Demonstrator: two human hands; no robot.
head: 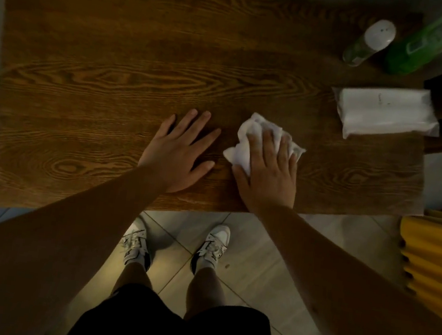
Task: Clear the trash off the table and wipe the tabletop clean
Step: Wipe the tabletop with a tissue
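Pressing down flat, my right hand [268,170] has its fingers spread over a crumpled white paper tissue [257,141], pinning it to the dark wood-grain tabletop [101,67] rather than pinching it. Bits of the tissue poke out past the fingertips and beside the thumb. Just to the left, my left hand [181,151] lies open, palm down on the bare wood, holding nothing and not touching the tissue.

Both hands sit near the table's near edge, roughly mid-width. Lots of open wood to the left and toward the far edge; less room on the right, where a white plastic-wrapped tissue pack [384,111] lies close to the right edge. At the far right corner stands a clear bottle with a white cap [369,43], and just beside it a green plastic package [433,40] that's cut off by the frame, label too blurry to read.

Something yellow and ribbed [438,257] sits off the table's right side, partly out of frame, can't tell what it is. Lighting is dim overall.
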